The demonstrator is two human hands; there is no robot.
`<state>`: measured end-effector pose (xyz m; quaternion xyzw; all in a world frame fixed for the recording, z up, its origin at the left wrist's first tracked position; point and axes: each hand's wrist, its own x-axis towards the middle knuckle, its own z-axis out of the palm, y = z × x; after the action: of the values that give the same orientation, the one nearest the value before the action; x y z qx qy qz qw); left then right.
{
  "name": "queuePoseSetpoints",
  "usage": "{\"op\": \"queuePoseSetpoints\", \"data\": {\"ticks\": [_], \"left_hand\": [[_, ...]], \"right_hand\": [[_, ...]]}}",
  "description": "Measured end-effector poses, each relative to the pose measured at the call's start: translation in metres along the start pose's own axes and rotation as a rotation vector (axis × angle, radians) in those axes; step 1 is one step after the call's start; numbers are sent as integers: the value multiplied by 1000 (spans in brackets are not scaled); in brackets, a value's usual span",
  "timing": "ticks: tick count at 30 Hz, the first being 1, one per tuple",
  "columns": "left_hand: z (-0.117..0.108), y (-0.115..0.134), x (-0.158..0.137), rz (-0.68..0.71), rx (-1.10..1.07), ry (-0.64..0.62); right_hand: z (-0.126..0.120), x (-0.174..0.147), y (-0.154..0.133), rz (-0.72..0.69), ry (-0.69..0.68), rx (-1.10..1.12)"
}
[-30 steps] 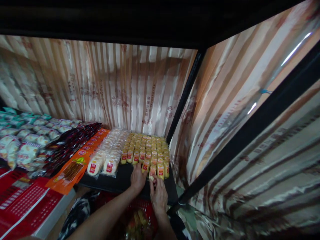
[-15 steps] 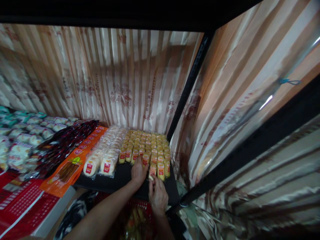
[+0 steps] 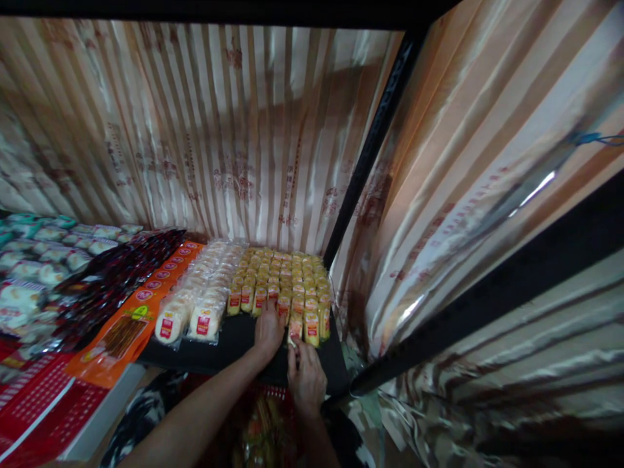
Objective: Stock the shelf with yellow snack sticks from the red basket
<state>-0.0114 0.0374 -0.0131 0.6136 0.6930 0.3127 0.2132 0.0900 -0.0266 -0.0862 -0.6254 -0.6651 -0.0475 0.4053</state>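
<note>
Rows of small yellow snack packets (image 3: pixel 277 268) with red labels stand on a black shelf (image 3: pixel 234 344). My left hand (image 3: pixel 270 328) is at the front row, its fingers closed about a packet there; the fingertips are partly hidden among the packets. To its right, my right hand (image 3: pixel 307 374) pinches the near end of a front snack packet (image 3: pixel 295 323) between thumb and fingers. Another yellow packet (image 3: pixel 311 327) sits just right of that one, untouched.
Left of the yellow rows lie clear-wrapped round white cakes (image 3: pixel 205 322), an orange snack bag (image 3: pixel 119 338), dark packets (image 3: pixel 121 279) and white packets (image 3: pixel 22 302). A red crate (image 3: pixel 36 403) is at lower left. Black posts (image 3: pixel 365 169) and striped curtains (image 3: pixel 263 130) enclose the shelf.
The view has tilted down and shifted slightly. Both hands keep nearly the same places at the front packets, the right still pinching its packet's near end.
</note>
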Motion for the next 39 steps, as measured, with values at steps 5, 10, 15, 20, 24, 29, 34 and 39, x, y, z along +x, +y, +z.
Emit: {"op": "queuePoseSetpoints", "data": {"ticks": [5,10,15,20,24,29,34,39], "left_hand": [[3,-3,2,-45,-9,-6],[-1,-3,-5,-28,-6,36],[-4,2,-22,38,53,-21],[-3,2,-39,15,79,-83],[-1,2,-45,-12,81,-142],[4,6,-43,-31,3,-173],[10,5,-44,-59,-65,-129],[17,1,-37,-64,-225,-47]], "right_hand": [[-3,1,-1,-23,6,-8],[-4,3,-1,-25,3,0],[-6,5,-6,47,28,62],[-11,7,-11,105,83,78],[-13,8,-12,113,85,85],[-10,7,-10,104,96,130],[-8,6,-9,86,99,159],[-8,6,-12,172,145,166]]}}
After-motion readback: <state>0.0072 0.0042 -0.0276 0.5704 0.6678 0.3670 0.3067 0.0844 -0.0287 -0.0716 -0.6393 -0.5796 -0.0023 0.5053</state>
